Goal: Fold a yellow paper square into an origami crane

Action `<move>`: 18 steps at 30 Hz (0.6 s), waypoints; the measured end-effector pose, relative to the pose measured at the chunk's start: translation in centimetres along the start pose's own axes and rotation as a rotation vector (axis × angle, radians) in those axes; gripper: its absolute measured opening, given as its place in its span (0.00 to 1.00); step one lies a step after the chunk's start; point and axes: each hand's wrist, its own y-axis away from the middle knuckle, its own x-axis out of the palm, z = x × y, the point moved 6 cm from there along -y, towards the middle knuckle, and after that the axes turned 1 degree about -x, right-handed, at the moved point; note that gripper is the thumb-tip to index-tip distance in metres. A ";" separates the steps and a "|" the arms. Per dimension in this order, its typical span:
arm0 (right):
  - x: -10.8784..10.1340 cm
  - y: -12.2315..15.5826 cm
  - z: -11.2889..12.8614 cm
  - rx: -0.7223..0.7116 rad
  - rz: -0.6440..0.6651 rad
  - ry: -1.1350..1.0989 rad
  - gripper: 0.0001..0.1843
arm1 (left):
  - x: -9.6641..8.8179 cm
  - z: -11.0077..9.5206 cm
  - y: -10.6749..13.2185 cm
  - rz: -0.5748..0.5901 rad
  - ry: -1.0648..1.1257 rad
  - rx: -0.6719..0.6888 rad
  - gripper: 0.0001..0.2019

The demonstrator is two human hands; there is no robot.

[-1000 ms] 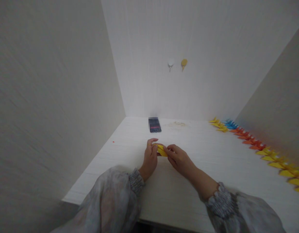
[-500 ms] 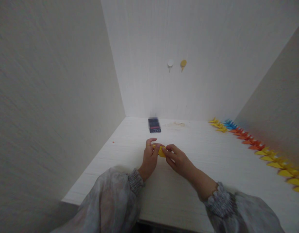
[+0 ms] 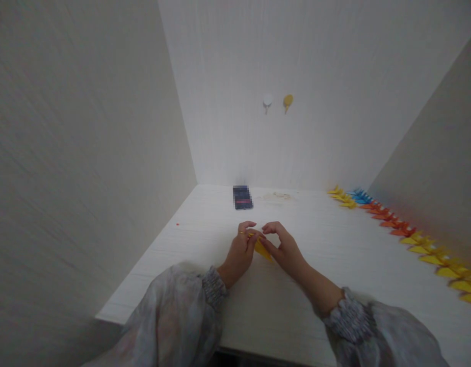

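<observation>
A small folded piece of yellow paper [image 3: 263, 248] is held between both hands just above the white table [image 3: 205, 239]. My left hand [image 3: 241, 251] pinches its left end with curled fingers; a thin ring shows on one finger. My right hand [image 3: 283, 247] pinches the right side, thumb and fingers closed over the paper. Both hands meet near the middle of the table. Most of the paper is hidden between the fingers.
A dark phone [image 3: 242, 197] lies at the back of the table. A row of folded paper pieces, yellow [image 3: 430, 251], orange [image 3: 388, 219] and blue [image 3: 360, 195], lines the right wall. Two hooks [image 3: 277, 102] hang on the back wall. Walls close in on three sides.
Both hands shifted slightly right and the yellow paper turned, so its point now hangs down between them. The right thumb has lifted higher.
</observation>
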 end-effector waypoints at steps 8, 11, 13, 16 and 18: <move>0.0 0.5 -2.0 0.287 -0.037 -0.169 0.09 | 0.6 1.8 -0.2 -0.030 0.348 -0.158 0.22; -0.2 0.6 -2.3 0.324 -0.087 -0.239 0.11 | 1.4 2.3 -0.2 0.062 0.347 -0.198 0.14; 0.0 0.7 -2.3 0.343 -0.081 -0.267 0.11 | 1.7 2.5 -0.1 0.120 0.324 -0.221 0.12; 0.4 0.7 -2.1 0.388 -0.036 -0.357 0.11 | 1.4 2.5 -0.2 0.106 0.319 -0.212 0.13; 0.5 0.7 -1.9 0.427 -0.009 -0.441 0.10 | 1.1 2.1 -0.3 0.082 0.283 -0.184 0.13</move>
